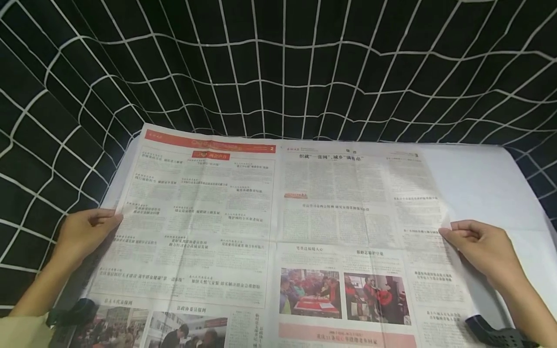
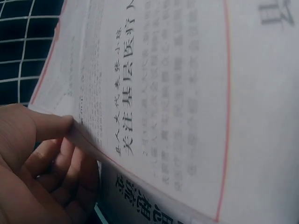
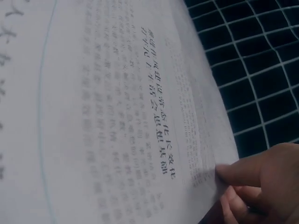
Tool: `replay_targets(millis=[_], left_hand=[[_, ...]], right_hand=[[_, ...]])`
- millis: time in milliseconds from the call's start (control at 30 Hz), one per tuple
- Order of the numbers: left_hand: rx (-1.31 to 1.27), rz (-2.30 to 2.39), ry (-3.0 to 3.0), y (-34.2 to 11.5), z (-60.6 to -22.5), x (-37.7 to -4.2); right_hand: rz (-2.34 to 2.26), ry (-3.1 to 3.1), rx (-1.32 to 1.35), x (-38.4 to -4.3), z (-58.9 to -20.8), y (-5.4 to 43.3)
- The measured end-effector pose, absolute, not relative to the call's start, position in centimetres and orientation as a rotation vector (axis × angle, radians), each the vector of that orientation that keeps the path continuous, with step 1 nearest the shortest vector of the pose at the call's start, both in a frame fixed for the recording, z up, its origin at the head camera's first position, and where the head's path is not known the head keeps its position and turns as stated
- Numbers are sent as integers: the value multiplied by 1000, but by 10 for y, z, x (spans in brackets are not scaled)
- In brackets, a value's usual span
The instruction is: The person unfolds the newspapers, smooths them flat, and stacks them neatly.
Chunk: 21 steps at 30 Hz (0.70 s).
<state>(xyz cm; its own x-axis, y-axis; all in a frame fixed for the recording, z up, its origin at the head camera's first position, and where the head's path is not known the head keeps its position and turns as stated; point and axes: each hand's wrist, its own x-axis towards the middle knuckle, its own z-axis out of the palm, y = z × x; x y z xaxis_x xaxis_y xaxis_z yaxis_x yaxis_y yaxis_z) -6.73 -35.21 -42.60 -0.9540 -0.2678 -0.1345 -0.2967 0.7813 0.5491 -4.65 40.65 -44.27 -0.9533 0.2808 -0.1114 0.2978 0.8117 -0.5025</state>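
Note:
A newspaper (image 1: 278, 217) lies spread wide in front of me, with a red banner along its upper left page and photos toward the near edge. My left hand (image 1: 89, 234) pinches its left edge between thumb and curled fingers. At the opposite edge, my right hand (image 1: 485, 246) pinches the paper the same way. In the left wrist view, the left thumb (image 2: 51, 127) lies on top of the sheet and the fingers curl beneath. The right wrist view has the right thumb (image 3: 240, 171) pressing on the sheet's margin.
Beneath the newspaper is a white surface (image 1: 487, 179), showing mostly to the right. Black cloth with a white grid (image 1: 278, 72) surrounds its back and sides. Each wrist wears a dark strap, the right one (image 1: 496, 333) near the bottom edge.

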Motion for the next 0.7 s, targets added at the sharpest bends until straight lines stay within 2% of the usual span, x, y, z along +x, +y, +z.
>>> replay_targets(millis=[700], left_hand=[[-467,748,3059,-348,-431,-68]], right_hand=[[-760,3050,425,-51,-444,396]])
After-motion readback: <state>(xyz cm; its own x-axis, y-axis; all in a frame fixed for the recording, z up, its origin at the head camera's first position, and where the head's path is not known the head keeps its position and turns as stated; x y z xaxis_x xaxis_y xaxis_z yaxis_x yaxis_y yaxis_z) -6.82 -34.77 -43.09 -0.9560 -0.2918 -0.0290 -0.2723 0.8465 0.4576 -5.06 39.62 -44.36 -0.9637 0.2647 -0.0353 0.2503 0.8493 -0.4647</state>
